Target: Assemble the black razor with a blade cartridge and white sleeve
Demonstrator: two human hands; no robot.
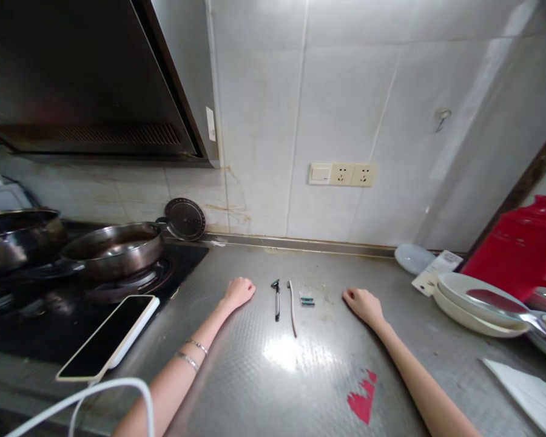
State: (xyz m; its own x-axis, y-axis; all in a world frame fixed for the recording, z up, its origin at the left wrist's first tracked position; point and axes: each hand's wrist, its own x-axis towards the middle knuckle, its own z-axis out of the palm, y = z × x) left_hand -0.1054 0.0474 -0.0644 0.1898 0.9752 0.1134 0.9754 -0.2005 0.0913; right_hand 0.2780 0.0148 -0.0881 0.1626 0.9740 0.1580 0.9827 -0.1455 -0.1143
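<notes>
On the steel counter (236, 376) my left hand (239, 292) rests in a loose fist, with nothing showing in it. My right hand (364, 305) lies curled the same way farther right, also with nothing visible in it. Between them, nearest my left hand, is a razor (277, 303) with a dark head and slim handle. Beside it lies a thin pale stick with a dark tip (292, 309), which looks like a toothbrush. Just right of that are small dark green razor cartridges (307, 301). Neither hand touches these items.
Left is a black stove (27, 328) with a steel pan (118, 249) and a pot (18, 237). A phone with a power bank (107, 340) and white cable sits at its edge. Right are stacked bowls (477, 303), a red jug (519, 243) and white paper (528, 388). Red scrap (363, 400) lies in front.
</notes>
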